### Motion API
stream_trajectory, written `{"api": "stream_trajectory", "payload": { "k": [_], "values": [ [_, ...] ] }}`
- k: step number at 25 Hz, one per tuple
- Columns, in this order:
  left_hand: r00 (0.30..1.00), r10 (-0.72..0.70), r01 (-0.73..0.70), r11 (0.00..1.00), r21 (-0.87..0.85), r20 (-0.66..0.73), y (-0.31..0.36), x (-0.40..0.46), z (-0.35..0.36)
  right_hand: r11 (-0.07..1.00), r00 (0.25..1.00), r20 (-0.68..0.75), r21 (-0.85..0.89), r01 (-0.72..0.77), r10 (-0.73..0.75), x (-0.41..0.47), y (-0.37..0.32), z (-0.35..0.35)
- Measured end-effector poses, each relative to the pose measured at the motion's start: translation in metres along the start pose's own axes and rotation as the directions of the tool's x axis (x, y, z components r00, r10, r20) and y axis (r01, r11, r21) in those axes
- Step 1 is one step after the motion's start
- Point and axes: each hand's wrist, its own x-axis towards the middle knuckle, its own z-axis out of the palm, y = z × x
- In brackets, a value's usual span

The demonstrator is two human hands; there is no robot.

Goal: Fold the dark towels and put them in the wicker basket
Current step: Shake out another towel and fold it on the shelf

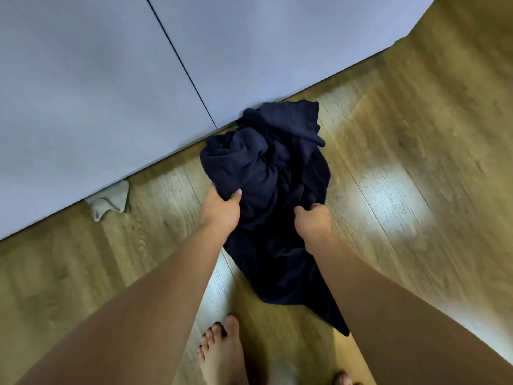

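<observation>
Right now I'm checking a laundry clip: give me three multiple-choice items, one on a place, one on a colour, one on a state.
1. Where does the small grey cloth lie?
A. on the wooden floor by the grey cabinet
B. in a basket
C. over an arm

2. What colour is the bunched towel?
A. white
B. dark navy
C. red

3. How do the hands stand?
A. both open
B. one grips
C. both grip the towel

Key: 1 A, it lies at the cabinet's foot; 2 B, the fabric is dark blue; 3 C, left hand and right hand each pinch fabric.
</observation>
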Motion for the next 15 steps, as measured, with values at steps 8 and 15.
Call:
{"api": "stream_trajectory", "payload": {
  "k": [8,15],
  "values": [
    [0.971,0.079,-0.130,0.966,-0.224,-0.224,0.109,-0.155,-0.125,0.775,0.999,0.019,0.632,0.008,-0.026,-0.197,-0.088,-0.125],
    [0.908,0.327,-0.375,0.913,-0.162,-0.261,0.294,-0.413,-0.311,0.832,0.842,0.095,0.249,0.496,-0.531,-0.503,-0.238,-0.255]
  ]
}}
